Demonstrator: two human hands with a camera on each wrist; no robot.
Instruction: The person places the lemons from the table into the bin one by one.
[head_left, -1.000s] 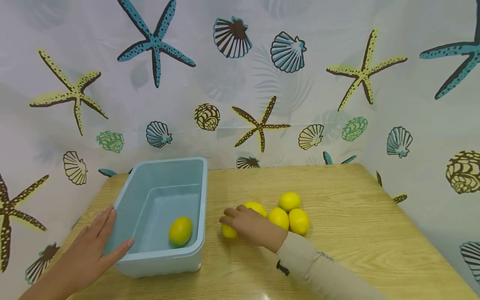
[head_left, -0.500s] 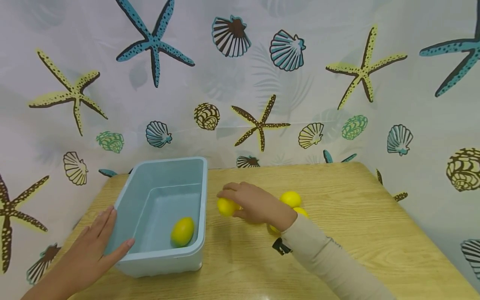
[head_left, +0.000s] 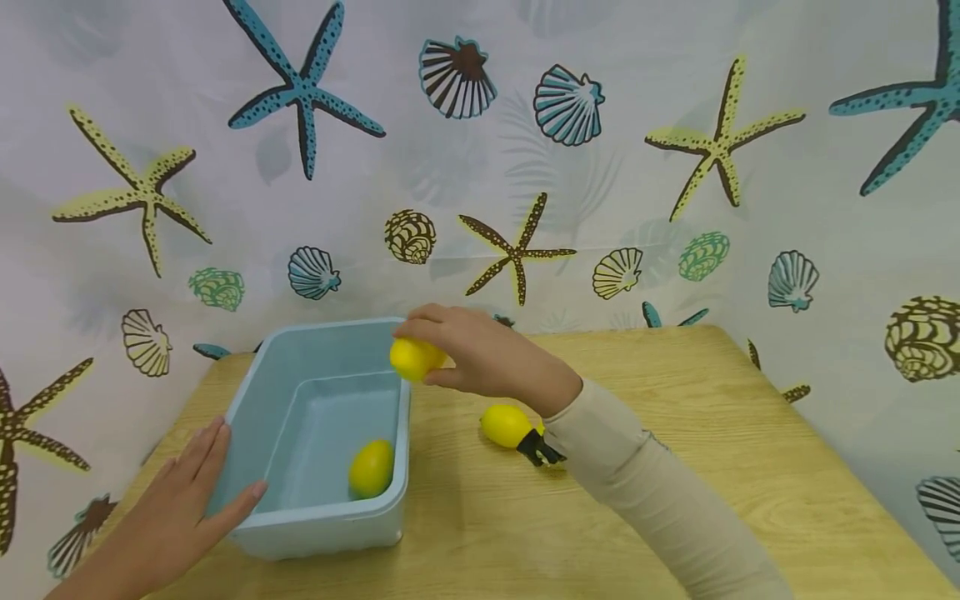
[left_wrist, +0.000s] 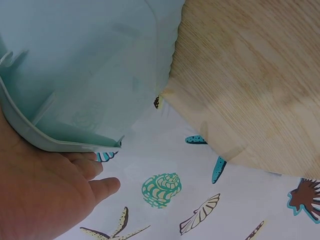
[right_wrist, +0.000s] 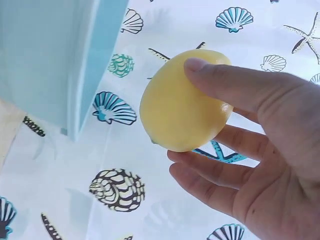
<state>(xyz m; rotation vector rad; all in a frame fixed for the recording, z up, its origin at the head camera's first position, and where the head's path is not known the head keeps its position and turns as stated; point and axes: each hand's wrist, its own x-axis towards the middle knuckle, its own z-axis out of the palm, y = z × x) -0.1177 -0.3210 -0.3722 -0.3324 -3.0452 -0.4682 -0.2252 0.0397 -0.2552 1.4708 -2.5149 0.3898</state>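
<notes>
My right hand (head_left: pixel 491 350) grips a yellow lemon (head_left: pixel 414 359) in the air at the right rim of a light blue plastic bin (head_left: pixel 318 518). In the right wrist view, the thumb lies over one side of that lemon (right_wrist: pixel 177 107), with fingers behind and beneath it. Inside the bin, another lemon (head_left: pixel 372 469) lies in the front right corner. My left hand (head_left: pixel 180 504) rests on the bin's left rim, fingers straight and thumb spread along the front corner. A further lemon (head_left: pixel 504 425) is on the table below my right wrist; my sleeve mostly hides the others.
The bin stands on the left of a wooden table (head_left: pixel 720 475). A white curtain (head_left: pixel 465 175) printed with starfish and shells hangs behind the table and along its sides. A black strap clip (head_left: pixel 540 448) dangles from my right sleeve (head_left: pixel 645 483).
My right hand has picked a lemon up from the group on the table and carried it up and left to the bin's rim. The left hand stays in place.
</notes>
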